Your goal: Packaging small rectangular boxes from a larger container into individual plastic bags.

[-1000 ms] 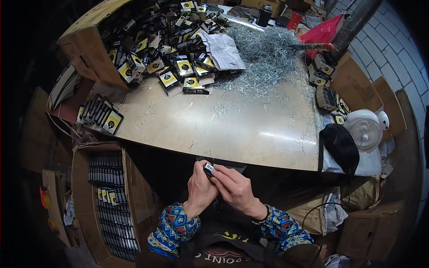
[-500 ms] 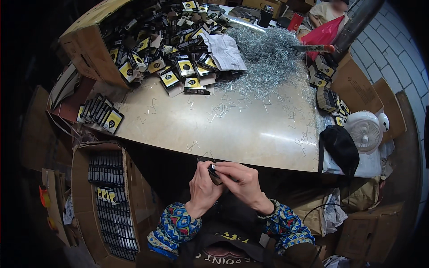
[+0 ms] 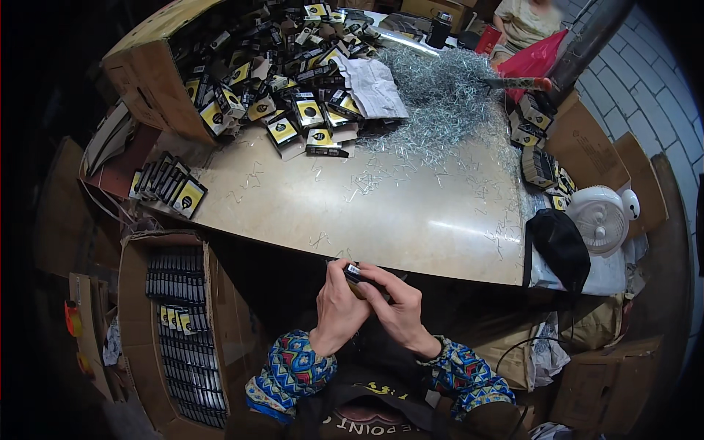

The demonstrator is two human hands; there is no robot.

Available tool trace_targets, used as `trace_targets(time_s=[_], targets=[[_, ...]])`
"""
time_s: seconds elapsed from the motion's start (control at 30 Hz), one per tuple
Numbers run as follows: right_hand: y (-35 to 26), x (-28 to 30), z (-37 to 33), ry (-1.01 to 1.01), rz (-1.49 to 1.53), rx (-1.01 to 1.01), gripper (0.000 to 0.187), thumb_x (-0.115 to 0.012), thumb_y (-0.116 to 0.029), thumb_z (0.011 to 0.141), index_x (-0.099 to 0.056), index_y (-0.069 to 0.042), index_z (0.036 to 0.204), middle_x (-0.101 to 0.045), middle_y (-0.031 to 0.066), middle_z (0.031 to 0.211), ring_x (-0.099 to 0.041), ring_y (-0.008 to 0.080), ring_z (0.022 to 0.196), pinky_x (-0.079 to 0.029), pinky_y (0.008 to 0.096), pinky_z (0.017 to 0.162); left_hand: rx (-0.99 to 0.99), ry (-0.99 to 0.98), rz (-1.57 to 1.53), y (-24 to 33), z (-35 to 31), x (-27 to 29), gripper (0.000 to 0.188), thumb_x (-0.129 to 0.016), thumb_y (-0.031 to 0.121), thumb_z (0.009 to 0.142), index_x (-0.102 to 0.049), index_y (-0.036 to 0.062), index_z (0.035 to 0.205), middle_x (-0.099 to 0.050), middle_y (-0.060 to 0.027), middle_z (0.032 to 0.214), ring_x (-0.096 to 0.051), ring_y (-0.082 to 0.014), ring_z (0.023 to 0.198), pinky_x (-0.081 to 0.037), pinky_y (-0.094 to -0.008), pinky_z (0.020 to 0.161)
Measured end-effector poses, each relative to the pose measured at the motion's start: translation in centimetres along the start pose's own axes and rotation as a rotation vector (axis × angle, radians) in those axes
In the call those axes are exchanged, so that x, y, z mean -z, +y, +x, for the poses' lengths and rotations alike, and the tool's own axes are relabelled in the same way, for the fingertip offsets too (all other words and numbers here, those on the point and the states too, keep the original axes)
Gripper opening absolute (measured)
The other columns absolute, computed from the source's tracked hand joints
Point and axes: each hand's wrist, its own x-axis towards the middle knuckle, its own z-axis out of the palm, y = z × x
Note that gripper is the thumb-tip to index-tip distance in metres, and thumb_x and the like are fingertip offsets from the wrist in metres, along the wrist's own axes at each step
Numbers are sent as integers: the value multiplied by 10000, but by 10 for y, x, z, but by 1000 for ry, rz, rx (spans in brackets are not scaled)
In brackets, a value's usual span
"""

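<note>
Both hands meet just below the bench [image 3: 411, 220] edge, left hand [image 3: 339, 308] and right hand [image 3: 400, 312] pinching a small black packet [image 3: 355, 273] between fingertips; its long axis runs roughly left-right, nearer the left hand.

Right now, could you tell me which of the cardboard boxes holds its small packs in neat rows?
The open carton on the floor to the person's left: its dark packs stand in tidy rows, whereas the tipped box on the table spills loose ones in a heap.
</note>
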Motion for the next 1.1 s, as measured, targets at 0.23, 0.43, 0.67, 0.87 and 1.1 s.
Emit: trace_targets(time_s=[0.23,0.43,0.67,0.87,1.1], targets=[[2,2,0,-22,-265,246,228,-644,48,877,-670,54,1103,-697,172,1106,-694,218,967,-555,300,844,36,-10,-44,-3,-2,-3,491,-718,123,787,-402,22,1150,-600,-245,952,-616,-460,850,-494,-487,690],[3,3,-1,-11,-67,79,247,-641,49,874,-662,55,1120,-697,187,1094,-702,248,964,-554,308,845,23,-8,-4,-3,-2,-1,473,-713,124,791,-407,31,1139,-600,-240,949,-614,-466,859,-487,-500,679],[4,19,2,-101,72,-251,221,-555,-89,992,-668,26,1144,-708,89,1095,-644,98,937,-520,225,797,44,-64,-34,-1,-4,3,627,-795,204,709,-405,27,1167,-584,-233,1028,-618,-436,917,-503,-485,744],[9,22,9,-124,272,-337,208,-570,-101,986,-674,29,1110,-714,81,1065,-645,97,912,-520,220,791,69,-82,-26,-3,-5,5,619,-783,150,691,-412,24,1170,-583,-224,1022,-618,-428,919,-507,-475,742],[7,27,23,-106,-71,-194,175,-664,-80,915,-696,31,1046,-738,105,895,-694,123,793,-557,239,710,-29,-101,53,-6,-3,6,639,-802,132,661,-417,14,1156,-593,-225,996,-621,-420,905,-516,-453,737]])
